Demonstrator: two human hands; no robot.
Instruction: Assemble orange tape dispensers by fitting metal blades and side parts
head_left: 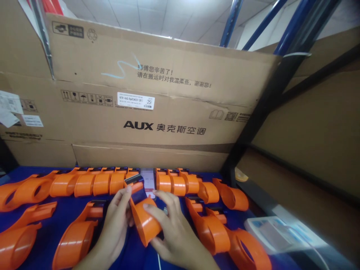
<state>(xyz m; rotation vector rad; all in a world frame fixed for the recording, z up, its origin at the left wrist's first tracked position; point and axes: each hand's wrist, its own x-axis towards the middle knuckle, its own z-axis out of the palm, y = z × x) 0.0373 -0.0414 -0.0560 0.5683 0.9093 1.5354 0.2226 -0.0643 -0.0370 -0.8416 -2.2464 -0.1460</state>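
Observation:
Between my hands, in the middle of the head view, an orange plastic tape dispenser (147, 221) is held tilted, its dark end up and its curved band down. My left hand (118, 210) closes on its left side near the dark end, thumb on the edge. My right hand (171, 221) grips the curved band from the right, with thumb and fingers around it. Some fingertips of both hands are hidden behind the part. Just behind it, a phone (148, 182) lies partly covered, its screen lit.
A row of similar orange dispensers (84, 183) runs along the back of the blue table surface (42, 232). More lie at the left (75, 240) and right (213, 232). A large cardboard box (168, 112) stands behind. At right are a dark rack post (253, 123) and a white device (275, 232).

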